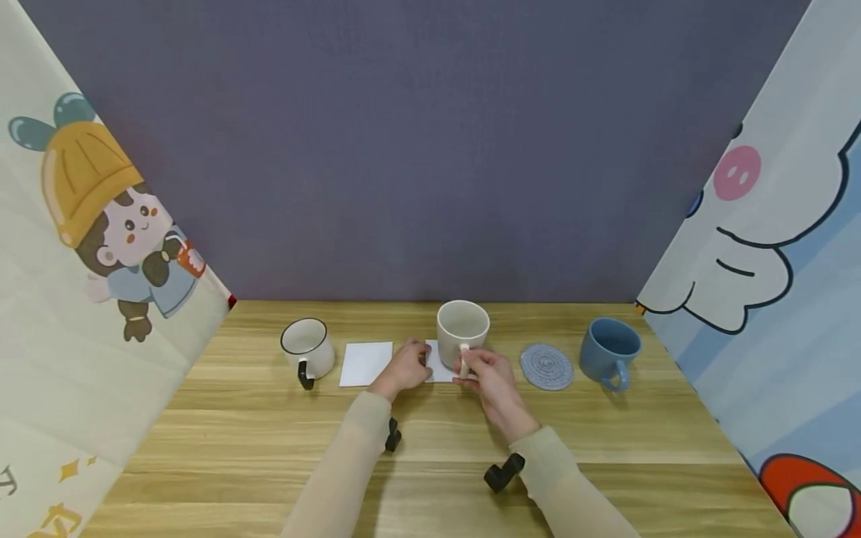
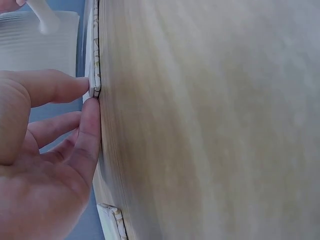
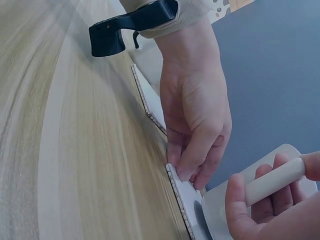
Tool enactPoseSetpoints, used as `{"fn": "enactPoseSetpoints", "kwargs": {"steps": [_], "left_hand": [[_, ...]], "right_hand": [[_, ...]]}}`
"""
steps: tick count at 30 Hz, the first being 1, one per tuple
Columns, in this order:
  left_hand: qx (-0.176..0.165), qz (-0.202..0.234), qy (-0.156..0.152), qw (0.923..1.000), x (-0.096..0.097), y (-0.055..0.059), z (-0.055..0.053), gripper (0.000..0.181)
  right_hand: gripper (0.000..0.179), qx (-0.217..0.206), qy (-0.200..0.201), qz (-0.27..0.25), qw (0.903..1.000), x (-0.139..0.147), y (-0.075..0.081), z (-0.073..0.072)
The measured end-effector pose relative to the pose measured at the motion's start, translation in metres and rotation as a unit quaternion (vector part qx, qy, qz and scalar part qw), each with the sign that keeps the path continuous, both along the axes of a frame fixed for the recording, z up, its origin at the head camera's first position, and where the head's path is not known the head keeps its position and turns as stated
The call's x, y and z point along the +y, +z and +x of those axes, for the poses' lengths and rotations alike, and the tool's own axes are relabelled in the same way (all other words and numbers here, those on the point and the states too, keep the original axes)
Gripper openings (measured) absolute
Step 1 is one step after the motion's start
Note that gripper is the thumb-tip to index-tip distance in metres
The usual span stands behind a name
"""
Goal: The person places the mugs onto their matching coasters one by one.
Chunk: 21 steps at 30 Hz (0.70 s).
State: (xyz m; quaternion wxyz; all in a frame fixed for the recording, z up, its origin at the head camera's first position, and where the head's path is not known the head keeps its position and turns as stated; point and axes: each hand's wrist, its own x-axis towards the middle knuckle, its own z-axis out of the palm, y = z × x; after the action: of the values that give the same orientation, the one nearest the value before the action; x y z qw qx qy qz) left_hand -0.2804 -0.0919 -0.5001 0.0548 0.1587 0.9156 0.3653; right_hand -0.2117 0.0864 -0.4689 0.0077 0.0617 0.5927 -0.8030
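Observation:
My right hand (image 1: 494, 385) grips the handle of a plain white mug (image 1: 461, 329), fingers curled round it in the right wrist view. The mug is upright over a white square coaster (image 1: 437, 369); whether its base touches the coaster I cannot tell. At the coaster's left end, my left hand (image 1: 406, 368) pinches the edge with thumb and fingers, as the left wrist view shows the coaster (image 2: 95, 75) between them. Left of that hand lies a second white square coaster (image 1: 365, 364).
A white mug with a black rim and handle (image 1: 308, 347) stands at the far left. Right of my hands are a round grey-blue coaster (image 1: 547, 367) and a blue mug (image 1: 609, 351). A dark wall panel (image 1: 430, 164) rises behind the wooden table (image 1: 444, 478).

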Motion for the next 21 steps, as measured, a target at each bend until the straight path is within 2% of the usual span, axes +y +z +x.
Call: {"fn": "enactPoseSetpoints", "kwargs": {"steps": [8, 14, 21], "left_hand": [[0.015, 0.0, -0.008, 0.9999, -0.001, -0.002, -0.002, 0.05], [0.01, 0.014, -0.009, 0.9998, -0.001, -0.002, -0.001, 0.05], [0.013, 0.008, -0.009, 0.9998, -0.002, -0.002, -0.001, 0.049]], "right_hand": [[0.025, -0.005, -0.002, 0.003, 1.0, -0.005, -0.006, -0.005], [0.024, -0.008, -0.002, 0.007, 0.9999, -0.008, -0.008, -0.005], [0.02, -0.005, -0.002, 0.018, 0.9998, -0.013, -0.011, -0.003]]}}
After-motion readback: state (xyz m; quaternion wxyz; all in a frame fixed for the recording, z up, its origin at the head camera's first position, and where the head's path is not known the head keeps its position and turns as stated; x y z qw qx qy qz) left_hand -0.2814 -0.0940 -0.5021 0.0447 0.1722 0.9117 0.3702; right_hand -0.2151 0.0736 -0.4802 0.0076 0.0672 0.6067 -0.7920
